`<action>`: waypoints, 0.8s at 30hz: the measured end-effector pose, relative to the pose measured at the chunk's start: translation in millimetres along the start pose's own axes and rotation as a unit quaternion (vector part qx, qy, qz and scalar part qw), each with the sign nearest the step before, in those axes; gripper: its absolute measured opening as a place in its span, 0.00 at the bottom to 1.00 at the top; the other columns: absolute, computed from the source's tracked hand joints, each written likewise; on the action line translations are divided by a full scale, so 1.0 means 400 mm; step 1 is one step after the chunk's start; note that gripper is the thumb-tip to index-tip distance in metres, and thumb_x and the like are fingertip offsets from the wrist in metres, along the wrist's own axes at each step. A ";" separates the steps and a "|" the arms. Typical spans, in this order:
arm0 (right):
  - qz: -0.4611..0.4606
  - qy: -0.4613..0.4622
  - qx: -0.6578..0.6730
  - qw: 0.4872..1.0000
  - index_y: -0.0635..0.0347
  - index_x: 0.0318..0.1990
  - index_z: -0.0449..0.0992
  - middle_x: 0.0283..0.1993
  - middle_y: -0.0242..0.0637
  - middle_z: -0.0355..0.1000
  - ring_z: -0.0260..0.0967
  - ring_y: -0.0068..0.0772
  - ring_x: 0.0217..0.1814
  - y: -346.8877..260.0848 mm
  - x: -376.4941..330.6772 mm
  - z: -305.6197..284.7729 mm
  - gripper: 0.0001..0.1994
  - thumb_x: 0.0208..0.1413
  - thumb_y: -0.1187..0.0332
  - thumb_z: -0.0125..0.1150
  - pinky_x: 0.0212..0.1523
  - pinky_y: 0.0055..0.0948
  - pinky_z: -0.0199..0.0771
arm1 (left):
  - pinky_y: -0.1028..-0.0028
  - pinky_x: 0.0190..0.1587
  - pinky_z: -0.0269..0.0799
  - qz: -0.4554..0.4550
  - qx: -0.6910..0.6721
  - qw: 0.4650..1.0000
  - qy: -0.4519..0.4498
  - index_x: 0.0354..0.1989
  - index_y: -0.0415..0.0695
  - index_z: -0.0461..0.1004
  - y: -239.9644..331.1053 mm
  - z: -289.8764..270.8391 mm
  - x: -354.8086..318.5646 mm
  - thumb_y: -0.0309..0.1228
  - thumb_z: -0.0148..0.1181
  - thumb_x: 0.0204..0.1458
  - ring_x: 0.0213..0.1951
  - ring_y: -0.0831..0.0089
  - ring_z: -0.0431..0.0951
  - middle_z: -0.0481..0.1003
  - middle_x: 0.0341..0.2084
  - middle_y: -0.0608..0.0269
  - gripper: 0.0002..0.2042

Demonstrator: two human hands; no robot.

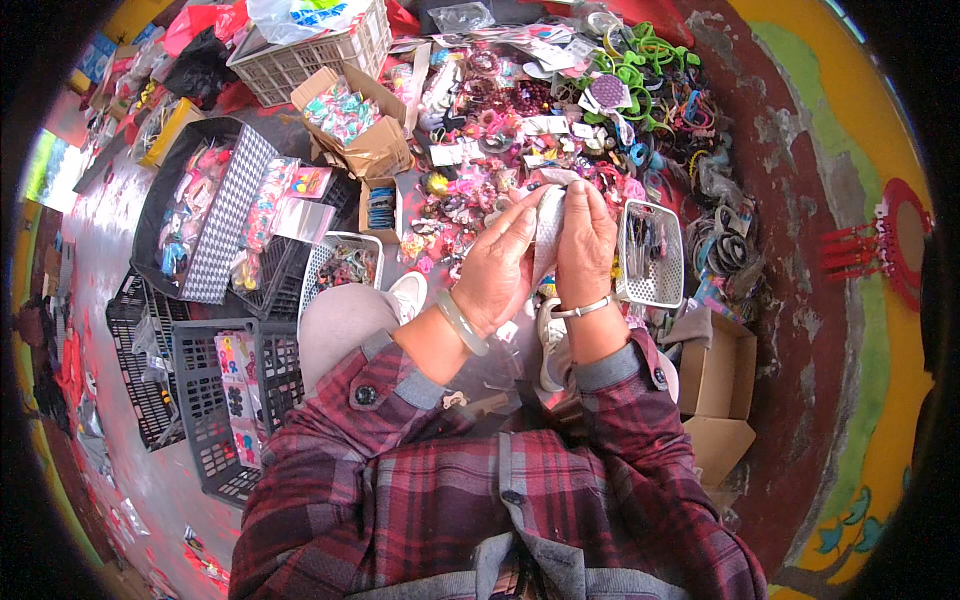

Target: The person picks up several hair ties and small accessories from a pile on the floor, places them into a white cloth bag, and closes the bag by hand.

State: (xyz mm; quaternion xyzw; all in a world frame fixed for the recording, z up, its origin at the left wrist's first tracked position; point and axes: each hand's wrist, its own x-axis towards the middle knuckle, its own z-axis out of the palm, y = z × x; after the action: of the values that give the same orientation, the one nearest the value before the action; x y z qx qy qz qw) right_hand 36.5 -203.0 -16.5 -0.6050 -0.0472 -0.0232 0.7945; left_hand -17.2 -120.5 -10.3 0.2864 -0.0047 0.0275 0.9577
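My left hand (497, 270) and my right hand (586, 248) are raised close together over the heap of hair accessories (480, 190). A pale grey, folded piece that looks like cloth (547, 222) is pressed upright between them. Fingers of both hands close on its sides, the tips near its upper edge. Part of the piece is hidden by the palms. A pale bangle (461, 322) is on my left wrist and a thin silver one (583, 308) on my right.
White baskets of small goods stand left (345, 239) and right (652, 290) of my hands. An open carton (348, 118) of small packets is beyond. Grey crates (205, 400) and a black box (205, 210) line the left; an open cardboard box (715, 375) lies by my right sleeve.
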 end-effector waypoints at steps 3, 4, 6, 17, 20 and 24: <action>0.110 -0.056 0.185 0.975 0.64 0.48 0.69 0.41 0.36 0.71 0.68 0.27 0.41 -0.034 -0.002 -0.003 0.19 0.63 0.60 0.35 0.43 0.26 0.68 | 0.66 0.60 0.57 -0.009 -0.067 0.998 0.016 0.56 0.36 0.59 0.002 -0.002 0.011 0.32 0.36 0.61 0.55 0.64 0.64 0.64 0.53 0.54 0.18; 0.157 -0.057 0.270 0.948 0.64 0.51 0.67 0.44 0.40 0.71 0.69 0.32 0.43 -0.036 0.004 -0.001 0.21 0.64 0.58 0.31 0.46 0.30 0.69 | 0.64 0.59 0.58 -0.019 -0.098 0.995 0.019 0.55 0.36 0.60 0.009 -0.003 0.017 0.33 0.36 0.61 0.55 0.64 0.65 0.65 0.52 0.54 0.18; 0.191 -0.075 0.395 0.896 0.63 0.59 0.56 0.53 0.46 0.66 0.64 0.40 0.54 -0.028 0.021 -0.017 0.24 0.63 0.56 0.30 0.57 0.37 0.62 | 0.62 0.59 0.59 -0.035 -0.159 0.986 0.025 0.54 0.36 0.61 0.036 -0.003 0.020 0.33 0.36 0.61 0.54 0.63 0.66 0.66 0.51 0.53 0.18; -0.209 -0.086 -0.260 0.939 0.61 0.49 0.70 0.53 0.52 0.64 0.56 0.49 0.61 0.002 -0.021 0.012 0.15 0.55 0.67 0.51 0.59 0.37 0.56 | 0.67 0.54 0.62 -0.086 -0.140 0.986 0.036 0.51 0.46 0.64 0.016 0.009 -0.005 0.43 0.40 0.60 0.50 0.72 0.68 0.68 0.48 0.65 0.18; -0.092 -0.093 -0.152 0.980 0.62 0.51 0.69 0.55 0.49 0.64 0.53 0.43 0.64 0.003 -0.019 0.002 0.16 0.60 0.64 0.43 0.61 0.34 0.52 | 0.68 0.54 0.62 -0.088 -0.144 0.985 0.040 0.50 0.47 0.65 0.008 -0.002 -0.004 0.44 0.43 0.58 0.49 0.73 0.69 0.69 0.46 0.66 0.18; 0.066 -0.161 0.027 0.984 0.67 0.56 0.63 0.60 0.41 0.59 0.51 0.35 0.65 -0.023 -0.027 0.007 0.24 0.64 0.57 0.33 0.64 0.32 0.47 | 0.66 0.52 0.65 -0.074 -0.143 0.984 0.076 0.47 0.45 0.68 0.029 -0.017 0.017 0.45 0.51 0.54 0.47 0.69 0.71 0.71 0.45 0.63 0.19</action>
State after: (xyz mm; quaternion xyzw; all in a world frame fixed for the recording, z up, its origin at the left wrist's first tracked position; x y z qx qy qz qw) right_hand 24.8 -202.9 -8.1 -0.5809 -0.1351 0.1288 0.7922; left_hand -11.0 -106.7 -9.3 0.1432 0.0853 -0.0231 0.9857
